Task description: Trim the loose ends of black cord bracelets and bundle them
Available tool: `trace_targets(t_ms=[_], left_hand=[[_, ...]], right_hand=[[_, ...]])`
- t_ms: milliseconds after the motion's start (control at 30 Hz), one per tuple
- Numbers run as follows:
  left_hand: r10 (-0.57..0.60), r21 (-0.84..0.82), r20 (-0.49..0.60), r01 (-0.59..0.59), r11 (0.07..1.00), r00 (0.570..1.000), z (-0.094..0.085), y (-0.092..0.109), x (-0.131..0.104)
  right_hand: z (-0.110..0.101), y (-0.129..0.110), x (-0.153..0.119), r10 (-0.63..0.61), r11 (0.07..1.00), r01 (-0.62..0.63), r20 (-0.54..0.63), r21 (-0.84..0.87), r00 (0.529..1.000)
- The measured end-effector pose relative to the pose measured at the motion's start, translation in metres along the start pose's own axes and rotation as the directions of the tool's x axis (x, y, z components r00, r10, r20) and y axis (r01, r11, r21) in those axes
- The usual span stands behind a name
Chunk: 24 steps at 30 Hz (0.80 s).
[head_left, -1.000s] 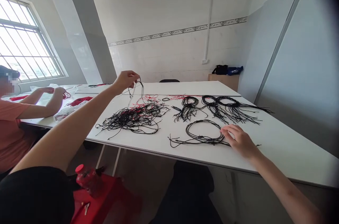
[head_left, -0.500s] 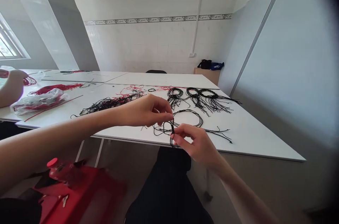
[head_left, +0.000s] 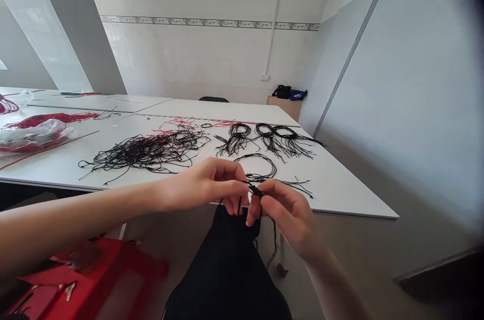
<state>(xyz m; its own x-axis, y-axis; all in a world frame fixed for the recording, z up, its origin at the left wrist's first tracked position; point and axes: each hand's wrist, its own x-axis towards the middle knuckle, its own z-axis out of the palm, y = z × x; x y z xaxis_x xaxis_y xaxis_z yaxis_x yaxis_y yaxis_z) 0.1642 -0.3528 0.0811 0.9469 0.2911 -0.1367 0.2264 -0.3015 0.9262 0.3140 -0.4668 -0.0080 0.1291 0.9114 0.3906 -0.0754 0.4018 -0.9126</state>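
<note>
1. One clear plastic bag (head_left: 56,131) at the left edge of the frame, red showing through, well apart from the fingers.
2. Left of centre, a tangled black pile (head_left: 132,152) on the white table (head_left: 340,186), reaching close to the near edge.
3. At centre, left hand (head_left: 214,184): thumb and forefinger narrowed in a pinch on black cord (head_left: 255,190), other fingers curled below.
4. Just right of those fingertips, the cord's thick knotted part, between both hands, at the table's near edge; strands dangling beneath both hands.
5. Right of centre, right hand (head_left: 291,214): thumb and forefinger pinching the knotted part's right end.
6. Behind the hands, a loose black coil (head_left: 274,165); farther back, black bundles (head_left: 240,141).
7. Toward the right, white tabletop running to its corner; sideways room between right hand and grey partition (head_left: 401,88).
</note>
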Motion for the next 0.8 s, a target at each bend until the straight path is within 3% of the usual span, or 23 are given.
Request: trace_targets(t_ms=[200, 400, 667, 800], left_hand=[[0.007, 0.006, 0.035, -0.007, 1.0, 0.999, 0.004, 0.0, 0.0], [-0.035, 0.138, -0.052, 0.042, 0.989, 0.998, 0.011, -0.007, 0.003], [-0.079, 0.127, -0.126, 0.095, 0.987, 0.989, 0.018, -0.025, 0.006], [-0.059, 0.083, -0.156, 0.073, 0.994, 0.986, 0.015, -0.037, 0.006]], right_hand=[[0.003, 0.002, 0.001, -0.022, 1.0, 0.022, -0.086, -0.001, 0.996], [0.002, 0.006, 0.003, -0.033, 0.999, 0.032, -0.147, -0.008, 0.989], [0.006, 0.013, 0.009, -0.004, 0.994, -0.005, -0.089, -0.107, 0.996], [0.008, 0.018, 0.015, -0.001, 0.993, -0.013, -0.118, -0.114, 0.993]])
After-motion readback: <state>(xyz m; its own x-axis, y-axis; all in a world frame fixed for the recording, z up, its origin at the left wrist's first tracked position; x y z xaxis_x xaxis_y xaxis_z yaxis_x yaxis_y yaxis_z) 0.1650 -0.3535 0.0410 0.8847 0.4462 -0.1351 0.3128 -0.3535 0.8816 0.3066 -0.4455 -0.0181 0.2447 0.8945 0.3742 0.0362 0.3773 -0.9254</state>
